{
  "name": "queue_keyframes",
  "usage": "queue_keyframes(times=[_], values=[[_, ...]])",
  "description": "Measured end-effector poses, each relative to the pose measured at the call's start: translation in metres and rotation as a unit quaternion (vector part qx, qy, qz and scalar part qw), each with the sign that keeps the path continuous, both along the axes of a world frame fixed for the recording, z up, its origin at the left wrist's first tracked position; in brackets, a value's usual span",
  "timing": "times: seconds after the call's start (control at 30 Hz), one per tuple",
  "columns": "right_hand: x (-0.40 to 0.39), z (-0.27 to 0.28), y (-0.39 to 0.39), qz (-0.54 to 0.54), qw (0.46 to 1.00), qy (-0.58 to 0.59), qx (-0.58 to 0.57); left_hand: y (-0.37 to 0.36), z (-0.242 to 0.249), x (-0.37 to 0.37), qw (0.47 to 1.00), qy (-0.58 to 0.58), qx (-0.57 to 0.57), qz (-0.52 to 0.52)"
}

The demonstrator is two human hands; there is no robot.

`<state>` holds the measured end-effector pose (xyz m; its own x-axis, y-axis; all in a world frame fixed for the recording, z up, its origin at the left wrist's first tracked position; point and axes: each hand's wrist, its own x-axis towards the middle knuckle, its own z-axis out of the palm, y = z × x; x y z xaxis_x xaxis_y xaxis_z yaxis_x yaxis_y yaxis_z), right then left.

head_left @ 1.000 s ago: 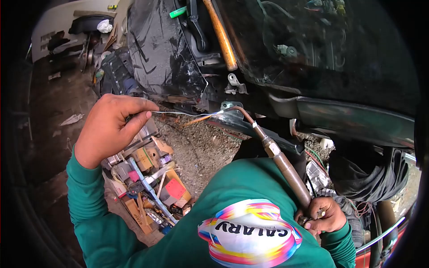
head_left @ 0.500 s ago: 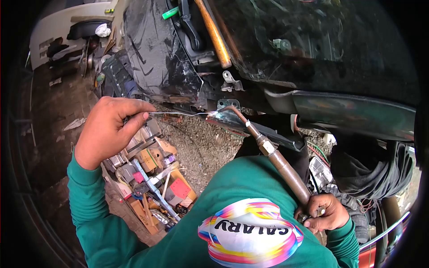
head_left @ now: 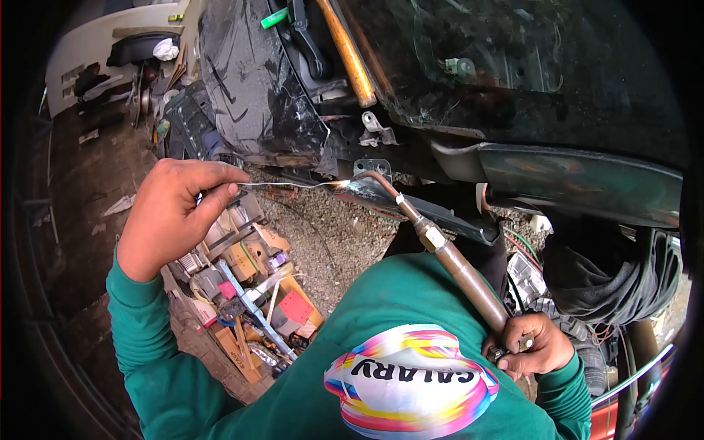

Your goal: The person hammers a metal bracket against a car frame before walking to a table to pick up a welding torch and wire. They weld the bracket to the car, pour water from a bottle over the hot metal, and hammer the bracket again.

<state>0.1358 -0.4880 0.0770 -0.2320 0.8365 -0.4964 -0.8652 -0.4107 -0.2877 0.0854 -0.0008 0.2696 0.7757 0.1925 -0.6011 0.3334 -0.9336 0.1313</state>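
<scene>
Nearest, on the right, the right hand (head_left: 534, 345) is closed around the near end of a torch (head_left: 469, 282), whose long brown barrel slants far and left to a bent copper-coloured neck (head_left: 381, 178). The torch looks rigid and fairly heavy, so the near end is probably the sound place to hold, well back from that neck, which is likely hot. Farther off on the left, the left hand (head_left: 180, 209) has thumb and forefinger pinched together on the left end of a thin silvery wire (head_left: 286, 185). The wire seems light and easily bent (it already waves along its length), so the end away from the heat looks the best grip. Its right end runs to a bright glow (head_left: 339, 184) at the left end of a dark metal strip (head_left: 440, 218); actual contact I cannot tell. Beyond lies a wooden handle (head_left: 347, 51) beside the black vehicle panel (head_left: 587, 95).
</scene>
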Motion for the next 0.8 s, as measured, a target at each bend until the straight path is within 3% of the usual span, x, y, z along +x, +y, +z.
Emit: queue_keyframes(times=[0.07,0.3,0.8], values=[[-0.0050,-0.0047,-0.0009,-0.039,0.998,-0.028,0.039,0.0023,-0.0020,-0.0023,1.000,-0.009,-0.002,-0.008],[-0.0001,0.0020,0.0030,-0.017,1.000,-0.006,-0.004,0.0056,-0.0046,-0.0043,1.000,-0.023,-0.006,-0.019],[-0.0079,-0.0066,0.0005,-0.054,0.997,-0.024,0.040,0.0042,-0.0050,-0.0031,1.000,-0.025,-0.006,-0.015]])
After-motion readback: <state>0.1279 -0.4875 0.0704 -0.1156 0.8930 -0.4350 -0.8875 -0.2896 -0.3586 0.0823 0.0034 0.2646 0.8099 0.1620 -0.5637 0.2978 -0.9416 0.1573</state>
